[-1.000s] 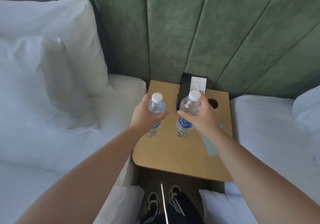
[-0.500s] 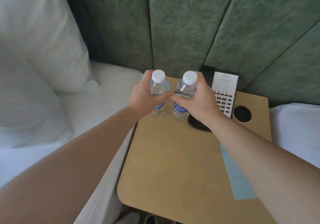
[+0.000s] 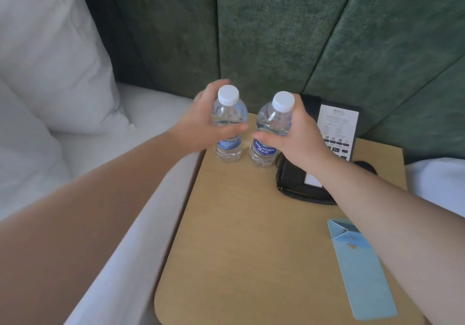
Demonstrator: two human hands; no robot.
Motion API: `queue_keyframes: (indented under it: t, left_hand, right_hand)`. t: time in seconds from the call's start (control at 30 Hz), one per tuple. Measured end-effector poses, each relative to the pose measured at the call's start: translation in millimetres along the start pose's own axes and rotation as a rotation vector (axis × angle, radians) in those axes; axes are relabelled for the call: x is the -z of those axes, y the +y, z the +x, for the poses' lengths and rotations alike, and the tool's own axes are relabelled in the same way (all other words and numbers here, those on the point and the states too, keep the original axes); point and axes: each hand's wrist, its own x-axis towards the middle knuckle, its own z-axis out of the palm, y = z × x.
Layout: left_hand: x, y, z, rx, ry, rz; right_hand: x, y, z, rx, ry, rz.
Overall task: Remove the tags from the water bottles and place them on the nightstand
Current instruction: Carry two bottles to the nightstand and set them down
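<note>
Wooden nightstand [image 3: 226, 236], 2 upright water bottles [image 3: 228, 123] gripped by left hand [image 3: 201, 126], right hand [image 3: 299, 138]

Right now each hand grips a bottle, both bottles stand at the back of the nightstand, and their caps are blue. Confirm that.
One detail is wrong: the caps are white, not blue; only the labels are blue. The head view shows it. The rest holds: the left hand grips the left bottle, the right hand grips the right bottle, and both stand at the back of the nightstand.
</note>
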Motion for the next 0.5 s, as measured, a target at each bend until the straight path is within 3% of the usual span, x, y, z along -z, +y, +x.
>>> queue_keyframes:
  t: [0.17,0.3,0.4,0.5]
  left_hand:
    - [-16,10,-22,0.238,0.27,-0.034]
    - [-29,18,-7,0.268,0.378,-0.004]
    - [-18,17,3,0.23,0.351,-0.035]
    - [2,13,9,0.203,0.156,-0.044]
  right_hand:
    - [6,-5,3,-0.026,-0.051,-0.013]
    - [9,-5,3,-0.035,-0.095,-0.021]
    - [8,-3,1,-0.047,-0.088,-0.029]
    - [9,-3,0,-0.05,-0.093,-0.029]
